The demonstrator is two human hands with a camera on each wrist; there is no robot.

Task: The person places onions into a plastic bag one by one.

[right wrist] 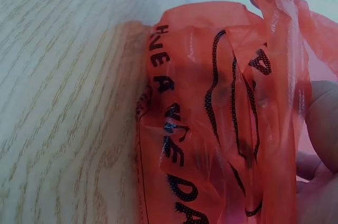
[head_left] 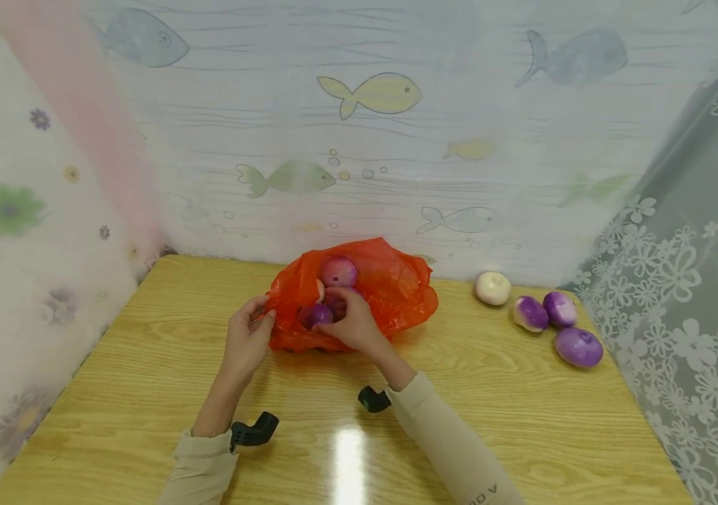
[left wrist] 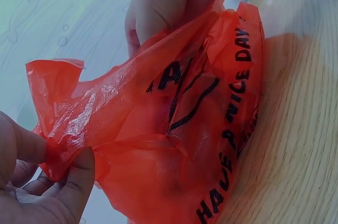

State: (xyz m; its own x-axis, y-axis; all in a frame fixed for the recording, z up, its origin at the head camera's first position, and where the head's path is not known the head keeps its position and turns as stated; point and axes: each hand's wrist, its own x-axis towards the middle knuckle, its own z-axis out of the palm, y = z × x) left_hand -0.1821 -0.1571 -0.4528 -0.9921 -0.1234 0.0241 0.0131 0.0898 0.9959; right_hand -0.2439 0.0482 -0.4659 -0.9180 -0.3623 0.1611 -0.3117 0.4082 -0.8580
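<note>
Head view: left hand (head_left: pixel 247 344) pinches the orange bag (head_left: pixel 390 284) rim; right hand (head_left: pixel 351 324) curls around a purple onion (head_left: pixel 317 314) inside the bag.
Left wrist view: bag plastic is clamped between thumb and fingers (left wrist: pixel 74 174).
Right wrist view: printed bag lies just left of the fingers (right wrist: pixel 323 129).

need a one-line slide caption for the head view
Left hand pinches the orange plastic bag open while the right hand grips a purple onion inside.

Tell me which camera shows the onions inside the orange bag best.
The head view: the onions sit in the open mouth of the orange bag, the right hand among them and the left hand pinching the edge. Both wrist views show only the bag's printed plastic; no onion is clearly visible.
</note>
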